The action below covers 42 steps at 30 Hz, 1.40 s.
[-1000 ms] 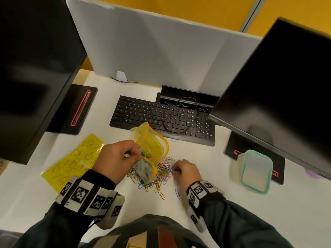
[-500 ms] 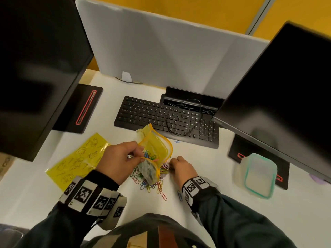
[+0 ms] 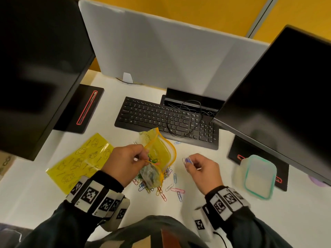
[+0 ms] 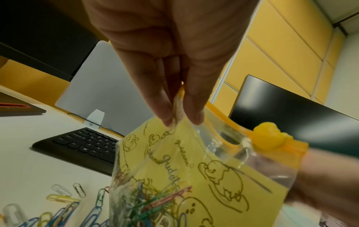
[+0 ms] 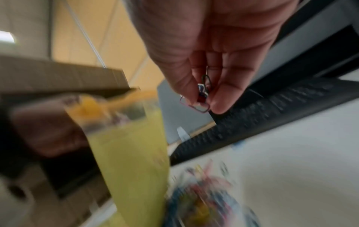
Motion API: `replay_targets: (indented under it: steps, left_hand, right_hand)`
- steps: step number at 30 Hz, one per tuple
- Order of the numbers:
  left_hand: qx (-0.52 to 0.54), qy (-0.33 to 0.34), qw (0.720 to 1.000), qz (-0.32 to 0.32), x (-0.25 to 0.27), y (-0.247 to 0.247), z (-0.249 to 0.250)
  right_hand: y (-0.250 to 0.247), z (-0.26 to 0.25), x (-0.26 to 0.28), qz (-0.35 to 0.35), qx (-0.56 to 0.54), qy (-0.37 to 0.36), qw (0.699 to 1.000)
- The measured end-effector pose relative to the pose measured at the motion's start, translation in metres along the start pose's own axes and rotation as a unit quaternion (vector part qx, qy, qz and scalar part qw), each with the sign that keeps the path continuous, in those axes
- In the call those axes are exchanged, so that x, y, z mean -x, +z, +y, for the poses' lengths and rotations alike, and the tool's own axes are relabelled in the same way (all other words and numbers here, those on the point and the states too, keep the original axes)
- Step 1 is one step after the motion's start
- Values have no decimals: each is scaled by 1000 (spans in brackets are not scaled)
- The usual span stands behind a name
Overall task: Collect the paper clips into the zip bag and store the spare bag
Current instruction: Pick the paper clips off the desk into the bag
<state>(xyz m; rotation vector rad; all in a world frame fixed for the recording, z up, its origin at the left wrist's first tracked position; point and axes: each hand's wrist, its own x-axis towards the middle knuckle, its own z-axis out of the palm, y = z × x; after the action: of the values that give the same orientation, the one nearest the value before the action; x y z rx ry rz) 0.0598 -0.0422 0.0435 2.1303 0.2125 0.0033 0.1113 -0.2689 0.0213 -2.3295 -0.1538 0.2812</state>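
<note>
My left hand [image 3: 125,161] pinches the rim of a yellow zip bag [image 3: 159,154] and holds it up over the desk, mouth gaping to the right. In the left wrist view the zip bag [image 4: 194,169] hangs from my fingertips [image 4: 165,116] with several coloured clips in its bottom. My right hand [image 3: 202,169] is raised just right of the bag, pinching a few paper clips [image 3: 187,161]; the right wrist view shows these paper clips [image 5: 202,98] between thumb and fingers. Loose paper clips [image 3: 166,187] lie on the desk below. A spare yellow bag [image 3: 78,161] lies flat at the left.
A black keyboard [image 3: 166,120] with a cable on it lies behind the hands. One blue clip [image 3: 177,142] sits by the keyboard's front edge. Two dark monitors [image 3: 286,97] overhang left and right. A lidded plastic container [image 3: 258,176] stands to the right.
My right hand has lifted off the clip pile with a few clips pinched and drawn back to the right of the bag. The left hand keeps holding the bag up.
</note>
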Motion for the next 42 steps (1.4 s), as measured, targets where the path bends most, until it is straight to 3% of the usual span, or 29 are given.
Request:
replay_targets:
  steps: [2, 7, 10, 12, 14, 16, 18, 20, 23, 28, 31, 35, 39, 42]
  left_hand:
    - [-13, 6, 1000, -7, 0, 3, 3]
    - [-23, 30, 999, -18, 0, 8, 13]
    - [-23, 35, 999, -13, 2, 6, 11]
    - [-25, 21, 999, -6, 4, 3, 6]
    - [-23, 15, 1000, -2, 4, 1, 3]
    - [-25, 18, 1000, 5, 4, -3, 1]
    - [-24, 15, 999, 20, 2, -6, -1]
    - [-15, 6, 999, 37, 2, -11, -5]
    - [-7, -5, 999, 50, 2, -15, -11]
    - [-6, -10, 999, 53, -3, -12, -13]
    - [-11, -8, 999, 52, -4, -9, -13]
    - [-11, -6, 999, 40, -2, -6, -11]
    - [-20, -5, 999, 36, 0, -7, -12]
    - [-14, -5, 999, 39, 1, -8, -13]
  right_hand:
    - [-14, -22, 7, 30, -65, -41, 997]
    - [-19, -67, 6, -7, -65, -122, 990]
    - [-13, -58, -18, 62, -114, -100, 987]
    - [-3, -40, -42, 73, -52, -73, 993]
    - [13, -22, -62, -21, 108, -57, 992]
    - [30, -7, -75, -162, 227, -56, 959]
    - [44, 4, -81, -252, 303, -64, 917]
    - [51, 11, -80, -289, 342, -57, 892]
    - [57, 21, -64, -305, 329, -73, 891]
    - [57, 24, -25, -286, 216, -96, 929]
    - [63, 21, -21, -281, 266, -107, 916]
    - [76, 13, -26, -202, 273, -113, 934]
    - [74, 11, -30, -206, 306, -117, 922]
    - [70, 20, -31, -180, 286, -96, 936]
